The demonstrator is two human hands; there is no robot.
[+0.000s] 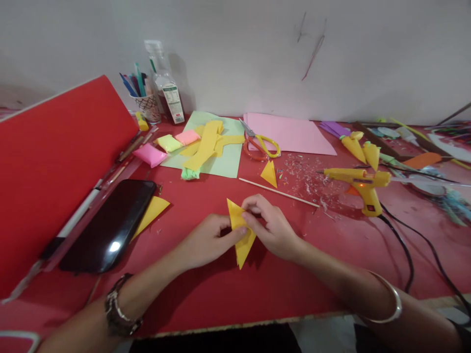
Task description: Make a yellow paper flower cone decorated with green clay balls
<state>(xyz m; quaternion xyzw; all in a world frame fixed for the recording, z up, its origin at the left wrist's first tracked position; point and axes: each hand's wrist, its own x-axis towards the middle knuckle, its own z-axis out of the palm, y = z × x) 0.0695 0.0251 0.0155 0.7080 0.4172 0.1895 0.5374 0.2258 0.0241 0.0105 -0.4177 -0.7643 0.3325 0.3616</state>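
Note:
Between my hands, above the red table, is a piece of folded yellow paper (pixel 243 252) with pointed ends at top and bottom. My left hand (pixel 215 238) grips its left side, thumb across the front and fingers hidden behind. On the upper right edge, the thumb and fingers of my right hand (pixel 270 225) pinch the same paper. Just beyond my hands lie a thin wooden stick (pixel 279 192) and a small folded yellow paper triangle (pixel 270 174). A flat yellow paper piece (pixel 152 213) sits partly under a black phone (pixel 110 223) on the left.
A yellow glue gun (pixel 358 181) with its light on and a trailing cord lies right. Orange-and-yellow-handled scissors (pixel 263 144) rest by pink sheets (pixel 294 135). Yellow strips (pixel 208 147) lie on a green sheet (pixel 228 169). A bottle (pixel 169 93) and pen cup (pixel 147 108) stand behind.

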